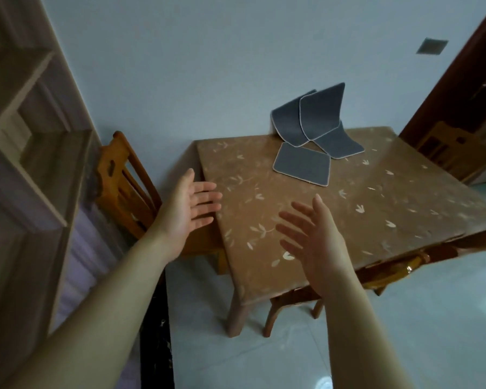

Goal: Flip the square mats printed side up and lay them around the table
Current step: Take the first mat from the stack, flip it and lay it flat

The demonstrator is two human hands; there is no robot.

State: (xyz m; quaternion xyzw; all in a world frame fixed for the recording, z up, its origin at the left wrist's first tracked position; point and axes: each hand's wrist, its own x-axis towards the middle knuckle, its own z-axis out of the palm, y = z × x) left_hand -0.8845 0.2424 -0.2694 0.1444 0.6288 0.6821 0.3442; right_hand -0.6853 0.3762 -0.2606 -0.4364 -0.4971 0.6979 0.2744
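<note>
Several square grey mats with pale stitched edges sit at the far side of the brown leaf-patterned table (376,203). One mat (302,167) lies flat with its plain grey side up. Three others lean against the wall: a left one (288,123), a taller middle one (321,110), and a right one (338,144) curving onto the table. No printed side shows. My left hand (187,209) hovers open at the table's left edge. My right hand (310,240) hovers open above the near corner. Both hands hold nothing and are well short of the mats.
A wooden chair (124,183) stands at the table's left side, another (387,273) is tucked under the near edge, and a third (443,144) is at the far right. A tall shelf unit (31,153) fills the left. Pale tiled floor (264,360) lies below.
</note>
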